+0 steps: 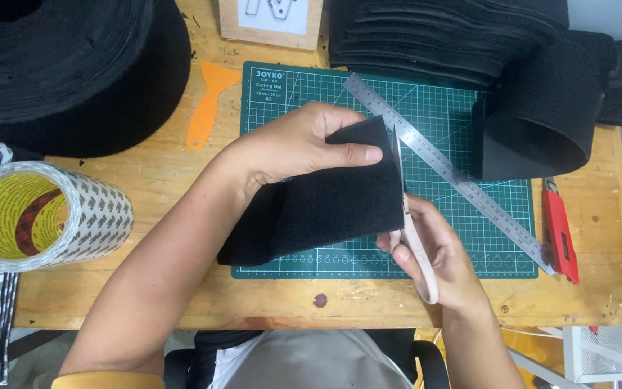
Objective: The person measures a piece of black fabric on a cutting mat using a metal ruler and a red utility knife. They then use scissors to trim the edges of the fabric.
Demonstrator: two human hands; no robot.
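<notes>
My left hand [296, 144] pinches the top edge of a black felt-like sheet [325, 205], holding it up over the green cutting mat [469, 115]. My right hand [437, 248] grips pale pink-handled scissors [415, 245], whose blades run up along the sheet's right edge. The sheet hides the middle of the mat and part of my right fingers.
A steel ruler [455, 176] lies diagonally on the mat. A red utility knife [560, 230] sits at the right, an orange scraper [206, 104] at the left. A big tape roll [34, 216] stands at the left; black material rolls [73, 65] and stacks [541, 108] fill the back.
</notes>
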